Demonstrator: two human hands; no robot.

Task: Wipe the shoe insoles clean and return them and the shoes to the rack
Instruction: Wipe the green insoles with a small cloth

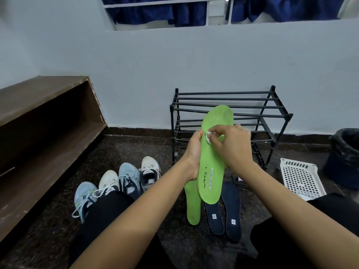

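Item: green insole (211,152), upright before the rack (229,107) | Grip: your left hand (193,154) clasps its edge; right hand (231,144) pinches a white wipe (208,137) against it | Method: you brace firmly, stroke toe to heel, cover edges too.

I get soft, even indoor light, pale wall (174,65) bright, floor (126,148) dim, deep shadow inside the shelf (48,117) at left, rack (223,93) sharp at centre, edges bowed, corners slightly soft.

Rack (223,98) shelves stand free (basket (301,177) and bin (343,158) crowd the floor rightward).
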